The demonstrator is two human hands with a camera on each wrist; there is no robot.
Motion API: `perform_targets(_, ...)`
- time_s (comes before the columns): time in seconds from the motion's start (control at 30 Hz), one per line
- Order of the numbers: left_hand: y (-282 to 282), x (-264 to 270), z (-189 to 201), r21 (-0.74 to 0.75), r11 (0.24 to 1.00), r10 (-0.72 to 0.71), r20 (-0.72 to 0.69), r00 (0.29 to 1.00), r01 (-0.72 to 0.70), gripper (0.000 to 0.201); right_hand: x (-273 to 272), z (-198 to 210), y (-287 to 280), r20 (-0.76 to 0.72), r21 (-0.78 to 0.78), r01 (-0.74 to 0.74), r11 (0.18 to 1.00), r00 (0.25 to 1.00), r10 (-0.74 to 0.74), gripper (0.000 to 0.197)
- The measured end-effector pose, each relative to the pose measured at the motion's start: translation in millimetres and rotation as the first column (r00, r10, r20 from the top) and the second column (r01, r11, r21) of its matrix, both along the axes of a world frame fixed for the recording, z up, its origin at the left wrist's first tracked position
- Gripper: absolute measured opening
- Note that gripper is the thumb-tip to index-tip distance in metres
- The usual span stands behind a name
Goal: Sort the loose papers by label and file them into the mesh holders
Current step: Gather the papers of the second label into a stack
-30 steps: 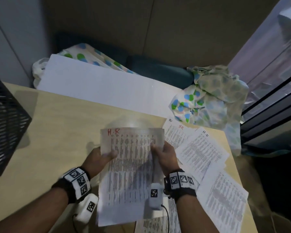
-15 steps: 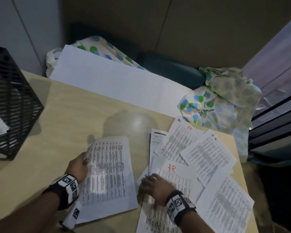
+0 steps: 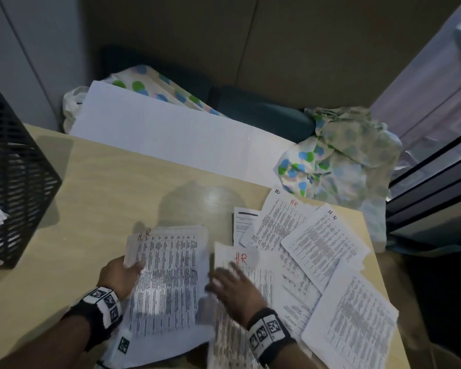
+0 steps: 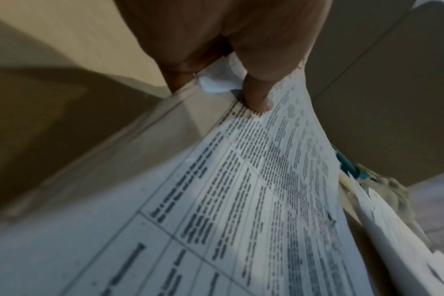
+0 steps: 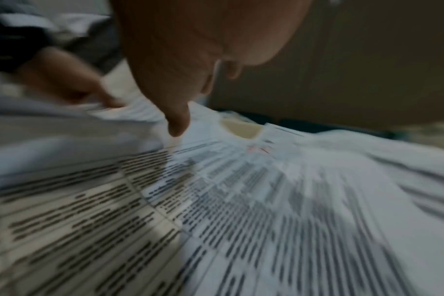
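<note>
My left hand (image 3: pixel 129 267) pinches the left edge of a stack of printed sheets (image 3: pixel 171 278) marked HR in red, thumb on top; in the left wrist view the thumb (image 4: pixel 256 98) presses on the stack (image 4: pixel 241 200). Just right of it, my right hand (image 3: pixel 224 275) lies with straight, spread fingers on a loose sheet (image 3: pixel 240 258) marked HR, whose top edge curls up. The right wrist view is blurred; a fingertip (image 5: pixel 176 124) touches that sheet (image 5: pixel 266 200). A black mesh holder (image 3: pixel 14 182) stands at the table's left edge.
Several more loose printed sheets (image 3: pixel 322 241) overlap on the right part of the wooden table (image 3: pixel 104 187), reaching its right edge. A white board (image 3: pixel 171 139) and spotted cloth (image 3: pixel 338 161) lie behind the table. Some papers stand inside the mesh holder.
My right hand let go of the stack and came down on the loose HR sheet. My left hand tilted the stack left, then brought it back beside that sheet.
</note>
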State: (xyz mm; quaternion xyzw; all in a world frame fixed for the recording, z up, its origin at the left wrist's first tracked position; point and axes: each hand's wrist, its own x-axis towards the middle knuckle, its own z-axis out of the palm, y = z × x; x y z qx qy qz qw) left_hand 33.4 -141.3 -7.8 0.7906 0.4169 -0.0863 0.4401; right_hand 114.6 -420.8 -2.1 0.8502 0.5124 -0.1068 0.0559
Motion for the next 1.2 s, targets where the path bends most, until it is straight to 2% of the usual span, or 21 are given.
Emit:
perform_targets(0.03, 1, 0, 1, -0.014, 0.999, 0.041, 0.002, 0.999, -0.041, 0.027, 2, -2, -11, -0.004, 0.053, 0.267, 0.962, 0.964, -0.268, 0.051)
perform_targets(0.07, 2, 1, 3, -0.027, 0.997, 0.078, 0.005, 0.997, -0.078, 0.029, 4, -3, -23, -0.004, 0.126, 0.543, 0.83, 0.837, -0.547, 0.055)
perform_targets(0.1, 2, 1, 5, -0.04, 0.994, 0.105, 0.009, 0.994, -0.105, 0.03, 5, -3, -36, -0.046, 0.144, 0.781, 0.608, 0.619, -0.784, 0.063)
perform_targets(0.13, 2, 1, 8, -0.052, 0.992, 0.119, 0.014, 0.993, -0.118, 0.031, 6, -4, -49, -0.131, 0.097, 0.933, 0.345, 0.356, -0.925, 0.073)
perform_targets(0.17, 2, 1, 10, -0.061, 0.991, 0.123, 0.021, 0.992, -0.121, 0.032, 6, -6, -60, -0.205, 0.027, 0.99, 0.138, 0.14, -0.969, 0.083)
perform_targets(0.2, 1, 1, 13, -0.068, 0.99, 0.128, 0.031, 0.991, -0.126, 0.033, 5, -7, -68, -0.249, -0.04, 0.999, 0.029, 0.019, -0.968, 0.09)
perform_targets(0.23, 2, 0, 13, -0.075, 0.988, 0.136, 0.041, 0.99, -0.132, 0.034, 4, -12, -75, -0.263, -0.081, 0.997, -0.001, -0.023, -0.965, 0.092)
perform_targets(0.33, 2, 0, 14, -0.075, 0.987, 0.146, 0.049, 0.988, -0.142, 0.039, 6, -32, -88, -0.343, -0.132, 0.991, -0.004, -0.049, -0.938, 0.081)
perform_targets(0.4, 3, 1, 12, -0.073, 0.986, 0.156, 0.051, 0.986, -0.152, 0.041, 10, -41, -92, -0.433, -0.149, 0.989, -0.013, -0.077, -0.898, 0.064)
perform_targets(0.43, 4, 1, 11, -0.073, 0.987, 0.149, 0.054, 0.987, -0.145, 0.04, 11, -43, -94, -0.469, -0.139, 0.99, 0.023, -0.045, -0.882, 0.05)
perform_targets(0.5, 8, 0, 9, -0.087, 0.988, 0.13, 0.061, 0.99, -0.125, 0.035, 12, -34, -93, -0.553, -0.069, 0.983, 0.168, 0.102, -0.827, 0.021)
perform_targets(0.57, 11, -1, 9, -0.141, 0.981, 0.145, 0.08, 0.986, -0.133, 0.031, 12, -22, -87, -0.662, 0.041, 0.959, 0.282, 0.237, -0.711, 0.028)
perform_targets(0.6, 13, -1, 10, -0.17, 0.976, 0.156, 0.1, 0.983, -0.138, 0.032, 12, -15, -81, -0.697, 0.06, 0.951, 0.303, 0.257, -0.669, 0.031)
perform_targets(0.73, 10, 0, 27, -0.258, 0.961, 0.152, 0.196, 0.969, -0.099, 0.03, 14, -7, -46, -0.802, 0.036, 0.946, 0.322, 0.22, -0.555, 0.013)
perform_targets(0.83, 4, 5, 32, -0.313, 0.943, 0.186, 0.22, 0.958, -0.111, 0.024, 16, -12, -14, -0.831, 0.081, 0.934, 0.347, 0.255, -0.493, 0.025)
perform_targets(0.93, 7, 11, 28, -0.313, 0.939, 0.217, 0.218, 0.952, -0.142, 0.024, 21, -20, 0, -0.826, 0.164, 0.938, 0.305, 0.3, -0.478, 0.035)
perform_targets(1.0, 12, 13, 26, -0.271, 0.955, 0.184, 0.221, 0.958, -0.121, 0.027, 26, -18, 1, -0.818, 0.198, 0.951, 0.236, 0.293, -0.495, 0.028)
perform_targets(1.1, 20, 11, 23, -0.196, 0.98, 0.094, 0.258, 0.962, -0.043, 0.036, 37, -14, -11, -0.786, 0.206, 0.965, 0.162, 0.262, -0.56, 0.025)
perform_targets(1.2, 25, 10, 18, -0.195, 0.981, 0.07, 0.261, 0.963, -0.018, 0.035, 45, -11, -22, -0.819, 0.174, 0.983, 0.056, 0.176, -0.546, 0.024)
